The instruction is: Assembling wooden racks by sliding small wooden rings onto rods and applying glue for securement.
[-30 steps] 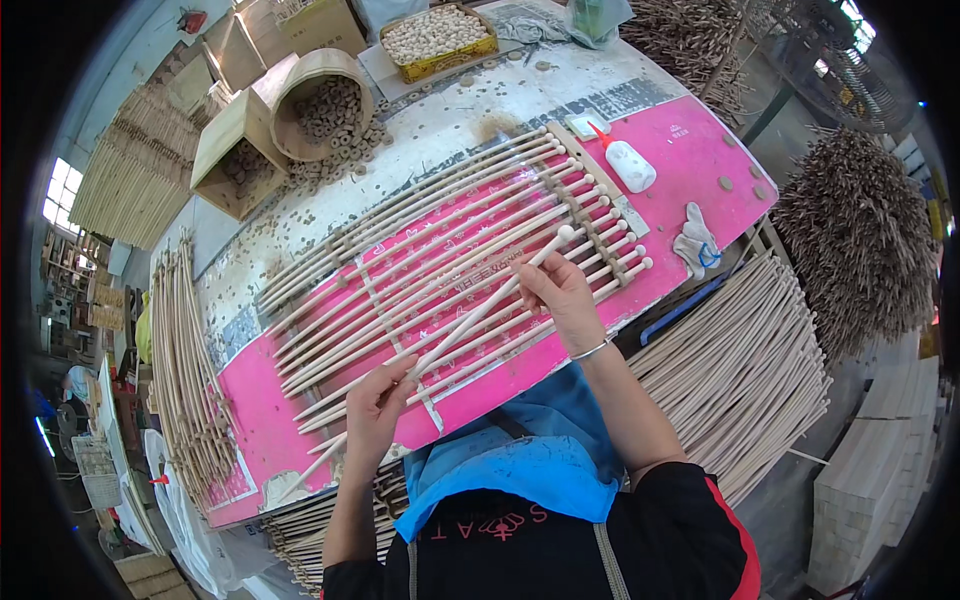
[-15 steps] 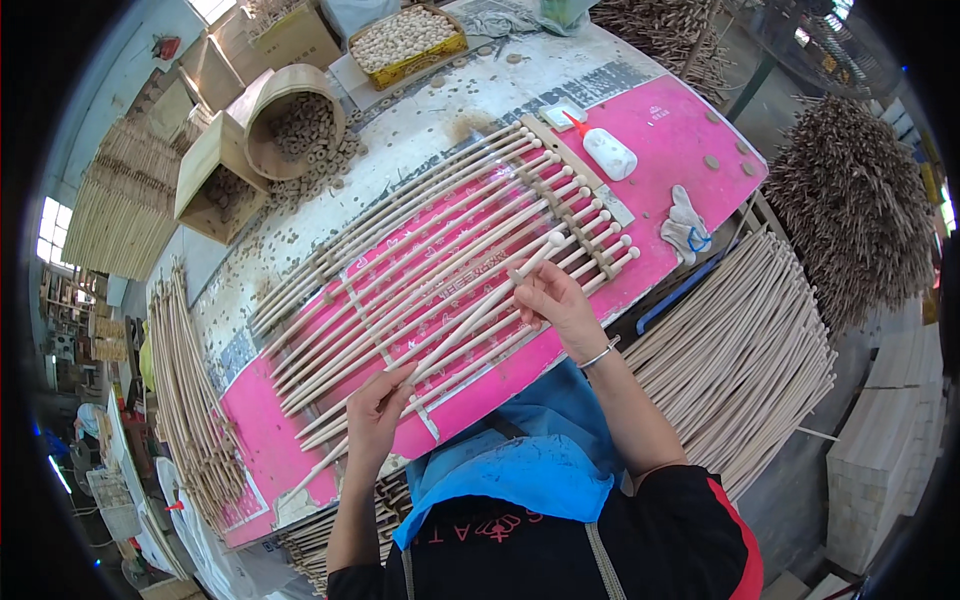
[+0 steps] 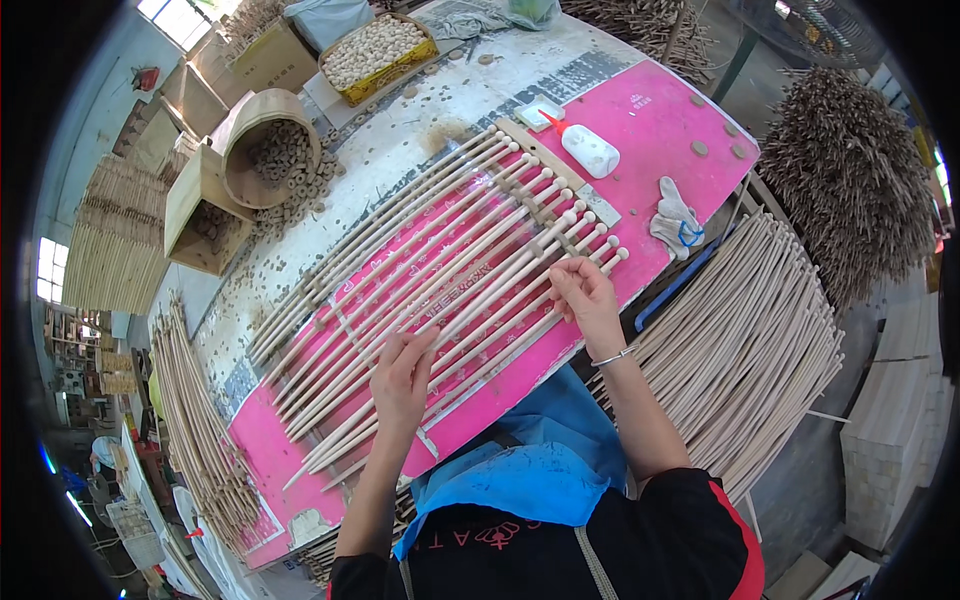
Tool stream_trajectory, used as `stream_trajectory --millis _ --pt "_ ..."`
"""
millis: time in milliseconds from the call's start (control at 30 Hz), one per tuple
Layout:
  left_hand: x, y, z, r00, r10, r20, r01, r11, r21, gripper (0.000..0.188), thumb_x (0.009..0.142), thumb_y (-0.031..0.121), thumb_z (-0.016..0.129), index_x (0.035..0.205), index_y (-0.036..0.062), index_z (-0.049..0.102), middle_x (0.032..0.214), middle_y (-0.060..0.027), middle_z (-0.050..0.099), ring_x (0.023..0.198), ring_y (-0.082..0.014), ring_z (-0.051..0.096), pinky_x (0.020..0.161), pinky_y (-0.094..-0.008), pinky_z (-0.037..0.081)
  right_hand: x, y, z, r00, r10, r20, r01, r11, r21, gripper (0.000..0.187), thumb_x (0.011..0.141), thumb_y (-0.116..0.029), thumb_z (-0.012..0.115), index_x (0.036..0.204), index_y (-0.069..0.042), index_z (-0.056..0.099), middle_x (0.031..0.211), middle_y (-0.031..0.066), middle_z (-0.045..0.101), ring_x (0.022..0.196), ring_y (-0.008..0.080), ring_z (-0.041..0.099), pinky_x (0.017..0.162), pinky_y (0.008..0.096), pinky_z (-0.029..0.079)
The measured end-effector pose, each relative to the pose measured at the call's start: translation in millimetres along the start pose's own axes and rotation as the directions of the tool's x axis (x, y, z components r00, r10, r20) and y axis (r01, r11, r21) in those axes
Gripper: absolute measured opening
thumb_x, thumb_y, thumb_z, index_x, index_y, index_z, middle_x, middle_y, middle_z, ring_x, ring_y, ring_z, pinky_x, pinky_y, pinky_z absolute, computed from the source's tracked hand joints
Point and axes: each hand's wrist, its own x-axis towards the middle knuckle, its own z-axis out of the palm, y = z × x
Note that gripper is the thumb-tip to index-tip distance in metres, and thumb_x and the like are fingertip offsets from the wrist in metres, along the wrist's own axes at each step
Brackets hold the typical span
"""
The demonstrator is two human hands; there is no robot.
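Long pale wooden sticks (image 3: 455,270) with round ball heads lie side by side, slanting across a pink board (image 3: 655,115). Several have small brown wooden rings near their heads. My left hand (image 3: 403,375) is closed, thumb and fingertips pinching one stick of the row partway down its length. Near the ball-headed ends of the nearest sticks, my right hand (image 3: 588,305) has its fingers curled together; what they grip is hidden. A wooden ring (image 3: 537,249) sits on the stick that runs up from my left hand.
Beyond the sticks are a white glue bottle (image 3: 590,150) with red tip and a glove (image 3: 677,220). Loose rings spill from a round wooden container (image 3: 235,150). A yellow basket (image 3: 432,48) holds balls. Stick bundles (image 3: 730,350) stand right, others (image 3: 195,420) left.
The ringed stick, held up by both hands before, now lies lower among the row. My right hand has left its head end and moved right and nearer; my left hand has shifted slightly right.
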Motion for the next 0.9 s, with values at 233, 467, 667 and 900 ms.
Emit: stream_trajectory --millis 233,467,667,900 --pt "33 0 30 0.998 0.047 0.038 -0.048 0.999 0.014 0.027 0.094 0.003 0.069 0.12 0.0068 0.075 0.094 -0.0094 0.061 0.076 -0.0227 0.063 0.068 -0.0342 0.05 -9 0 -15 1.0 0.013 0.007 -0.013 1.0 -0.005 0.023 0.104 -0.023 0.067 0.117 -0.004 0.065 0.081 0.0003 0.064 0.063 0.0043 0.057 0.051 0.0181 0.042" --pt "43 -4 41 0.998 0.054 0.033 -0.054 0.999 0.003 0.027 0.093 0.002 0.069 0.119 0.0059 0.075 0.093 -0.0088 0.061 0.076 -0.0226 0.063 0.067 -0.0339 0.05 -11 -6 -15 0.998 0.045 0.051 -0.045 0.999 0.003 0.021 0.103 -0.023 0.067 0.113 -0.005 0.065 0.081 -0.0013 0.065 0.064 0.003 0.057 0.053 0.0169 0.041" --pt "47 -4 50 0.997 0.068 0.037 -0.07 0.996 0.054 0.026 0.093 0.004 0.07 0.118 0.0081 0.076 0.092 -0.0079 0.061 0.076 -0.0229 0.063 0.065 -0.0354 0.051 -13 -13 -12 0.992 0.052 0.119 -0.055 0.998 0.026 0.024 0.103 -0.024 0.066 0.118 -0.005 0.065 0.083 -0.0011 0.065 0.065 0.0038 0.058 0.053 0.0175 0.041" --pt "45 -9 53 0.989 0.147 0.011 -0.144 0.948 0.282 0.029 0.091 0.009 0.072 0.119 0.0127 0.076 0.092 -0.0061 0.059 0.083 -0.0245 0.061 0.072 -0.0398 0.049 -12 -8 -6 0.983 0.07 0.172 -0.08 0.996 0.05 0.02 0.104 -0.018 0.066 0.116 -0.004 0.064 0.085 -0.0019 0.064 0.068 0.0029 0.056 0.056 0.0168 0.042"
